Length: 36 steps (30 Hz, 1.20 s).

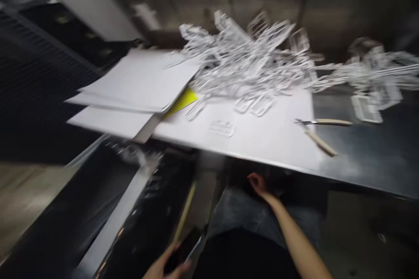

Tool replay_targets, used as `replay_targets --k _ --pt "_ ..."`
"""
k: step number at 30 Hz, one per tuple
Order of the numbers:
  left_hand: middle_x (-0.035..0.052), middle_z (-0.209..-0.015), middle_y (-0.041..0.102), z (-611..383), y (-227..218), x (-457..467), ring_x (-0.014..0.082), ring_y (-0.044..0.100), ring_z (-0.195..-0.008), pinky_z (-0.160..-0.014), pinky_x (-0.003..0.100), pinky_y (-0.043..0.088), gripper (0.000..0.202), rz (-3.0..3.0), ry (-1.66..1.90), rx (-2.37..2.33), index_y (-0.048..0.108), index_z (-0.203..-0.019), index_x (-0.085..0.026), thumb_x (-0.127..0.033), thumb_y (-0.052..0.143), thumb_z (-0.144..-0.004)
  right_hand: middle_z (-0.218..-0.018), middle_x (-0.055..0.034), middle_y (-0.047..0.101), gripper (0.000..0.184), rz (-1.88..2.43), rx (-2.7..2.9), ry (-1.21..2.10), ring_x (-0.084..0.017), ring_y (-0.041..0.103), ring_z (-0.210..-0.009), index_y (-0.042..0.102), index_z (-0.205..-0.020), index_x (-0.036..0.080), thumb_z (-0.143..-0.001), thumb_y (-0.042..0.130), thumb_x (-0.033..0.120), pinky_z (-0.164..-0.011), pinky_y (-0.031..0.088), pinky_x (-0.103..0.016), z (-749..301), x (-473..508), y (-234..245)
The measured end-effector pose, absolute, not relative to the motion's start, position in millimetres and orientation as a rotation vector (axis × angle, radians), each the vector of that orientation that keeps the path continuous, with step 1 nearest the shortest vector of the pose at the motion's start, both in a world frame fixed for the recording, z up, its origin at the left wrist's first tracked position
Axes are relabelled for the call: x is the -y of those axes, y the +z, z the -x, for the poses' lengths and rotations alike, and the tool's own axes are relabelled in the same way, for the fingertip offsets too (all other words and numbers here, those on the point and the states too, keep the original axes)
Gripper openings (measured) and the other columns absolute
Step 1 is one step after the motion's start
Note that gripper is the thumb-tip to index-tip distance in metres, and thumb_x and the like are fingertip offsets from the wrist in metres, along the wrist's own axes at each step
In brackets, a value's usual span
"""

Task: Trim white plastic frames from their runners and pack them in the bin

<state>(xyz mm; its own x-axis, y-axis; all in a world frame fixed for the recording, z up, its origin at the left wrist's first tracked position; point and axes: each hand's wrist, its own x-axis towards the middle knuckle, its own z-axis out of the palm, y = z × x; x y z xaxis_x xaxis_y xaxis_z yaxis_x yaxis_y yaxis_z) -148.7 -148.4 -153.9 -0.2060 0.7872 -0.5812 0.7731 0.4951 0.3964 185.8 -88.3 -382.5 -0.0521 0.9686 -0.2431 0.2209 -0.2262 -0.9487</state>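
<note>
The view is smeared by motion. My left hand (165, 266) is low at the bottom edge, fingers wrapped round a dark flat object that looks like a phone (183, 248). My right hand (258, 185) reaches forward under the table's front edge, over my lap; its fingers are blurred and partly hidden in shadow. On the table above lie a big heap of clear plastic pieces (248, 61), several white sheets (137, 83) and a yellow sheet (183, 101) poking out from under them.
A pair of cutters with pale handles (319, 133) lies on the grey table (376, 157) at the right. More clear plastic pieces (376, 74) spread to the far right. A black bag or bin (108, 209) with a pale strip stands left of my legs.
</note>
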Motion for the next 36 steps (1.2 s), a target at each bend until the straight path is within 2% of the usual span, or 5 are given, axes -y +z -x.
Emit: replay_targets --k 3,6,11,30,36 --pt "0.0062 -0.11 0.076 162 -171 165 0.0281 0.072 -0.106 -0.099 0.043 0.058 0.04 -1.176 0.142 -1.976 0.067 -0.109 -0.02 -0.043 0.083 -0.081 -0.112 -0.0071 0.068 0.025 1.508 1.348 1.386 -0.023 0.068 -0.099 0.069 -0.114 0.015 -0.108 0.069 0.04 -0.09 0.061 -0.042 -173 81 -405" --pt "0.0084 -0.108 0.076 159 -203 161 0.0323 0.073 -0.105 -0.09 0.04 0.057 0.056 -1.091 0.247 -2.126 0.058 -0.115 -0.022 -0.055 0.08 -0.075 -0.111 -0.0069 0.068 0.026 1.515 1.391 1.408 -0.023 0.068 -0.099 0.069 -0.114 0.015 -0.108 0.069 0.04 -0.091 0.06 -0.042 -182 76 -419" --pt "0.0123 -0.117 0.073 141 -229 153 0.0359 0.071 -0.11 -0.082 0.038 0.051 0.069 -1.073 0.298 -2.324 0.048 -0.124 -0.024 -0.058 0.081 -0.075 -0.107 -0.0062 0.069 0.028 1.542 1.42 1.412 -0.022 0.069 -0.095 0.069 -0.116 0.015 -0.109 0.068 0.042 -0.089 0.061 -0.042 -190 78 -425" --pt "0.0112 -0.116 0.074 129 -212 143 0.0365 0.073 -0.105 -0.081 0.039 0.051 0.073 -1.164 0.421 -2.398 0.047 -0.132 -0.025 -0.057 0.083 -0.078 -0.098 -0.0041 0.069 0.03 1.597 1.279 1.527 -0.021 0.069 -0.089 0.07 -0.108 0.014 -0.107 0.07 0.044 -0.087 0.059 -0.04 -185 77 -400" --pt "0.0116 -0.114 0.073 117 -210 136 0.0362 0.072 -0.105 -0.083 0.04 0.05 0.071 -1.113 0.507 -2.355 0.048 -0.128 -0.024 -0.055 0.085 -0.076 -0.102 -0.0083 0.071 0.051 1.362 1.145 1.693 -0.024 0.069 -0.09 0.071 -0.118 0.017 -0.1 0.071 0.064 -0.085 0.06 -0.041 -158 81 -364"
